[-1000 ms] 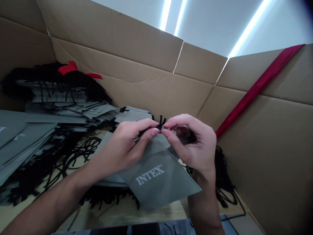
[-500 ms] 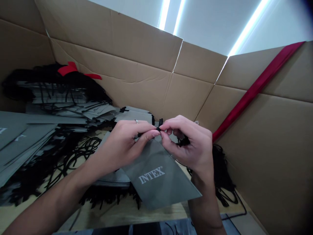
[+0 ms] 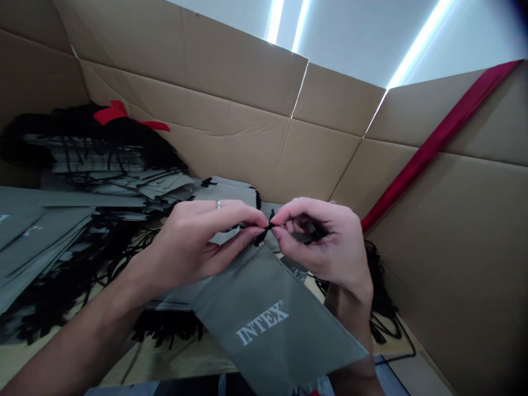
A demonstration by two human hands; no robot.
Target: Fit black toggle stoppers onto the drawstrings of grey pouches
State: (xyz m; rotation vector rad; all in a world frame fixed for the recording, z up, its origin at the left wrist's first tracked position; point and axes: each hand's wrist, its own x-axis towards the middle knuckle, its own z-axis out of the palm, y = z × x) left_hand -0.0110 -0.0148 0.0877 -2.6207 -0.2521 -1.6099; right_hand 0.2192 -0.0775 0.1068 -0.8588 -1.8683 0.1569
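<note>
My left hand (image 3: 198, 245) and my right hand (image 3: 325, 242) meet at the middle of the view, both pinched on the black drawstring cord (image 3: 264, 232) at the top of a grey fabric pouch (image 3: 272, 319) printed with INTEX. The pouch hangs from my fingers down toward me, its lower corner reaching the bottom of the view. A ring shows on a finger of my left hand. More black cord is bunched inside my right palm.
Stacks of grey pouches (image 3: 45, 220) with tangled black cords (image 3: 115, 247) lie at the left. A red ribbon (image 3: 111, 113) tops the far pile. Cardboard walls (image 3: 231, 99) enclose the space, with a red strip (image 3: 433, 140) on the right wall. Loose cords (image 3: 383, 313) lie right.
The pouch has dropped and swung closer to me, its printed end now lower in the view. My fingers stay pinched on the cord, and the cord's tip no longer stands above them.
</note>
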